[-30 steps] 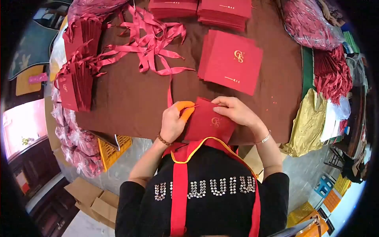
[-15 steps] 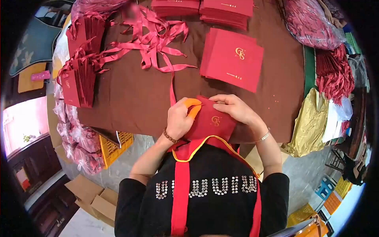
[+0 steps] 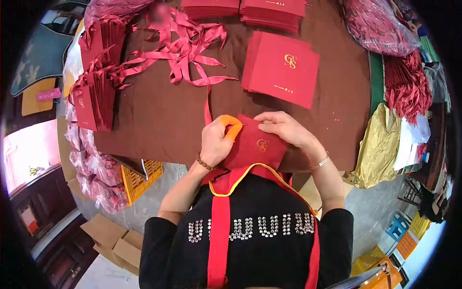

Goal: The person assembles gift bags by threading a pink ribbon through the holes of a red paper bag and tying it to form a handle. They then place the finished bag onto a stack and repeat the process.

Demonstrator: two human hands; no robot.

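Close to my body, a red bag with a gold logo (image 3: 260, 147) is held between both hands at the table's near edge. My left hand (image 3: 217, 139), with orange covers on its fingers, pinches the bag's top left part. A red ribbon (image 3: 208, 108) runs up from that hand to a loose pile of ribbons (image 3: 185, 45). My right hand (image 3: 285, 127) grips the bag's top right edge with thumb and fingers. Just beyond, a stack of flat red bags (image 3: 281, 70) lies on the brown cloth (image 3: 163, 115).
More red stacks (image 3: 272, 14) lie at the far edge. Ribboned bags (image 3: 96, 103) stand at the left. Plastic-wrapped bundles (image 3: 382, 29), hanging ribbons (image 3: 409, 91) and a gold bag (image 3: 378, 149) line the right side. A yellow crate (image 3: 142, 180) and cardboard boxes (image 3: 113, 241) are below left.
Both hands have shifted very slightly with the bag between them. The left fingers have closed in a little at the bag's top edge. The view has moved slightly.
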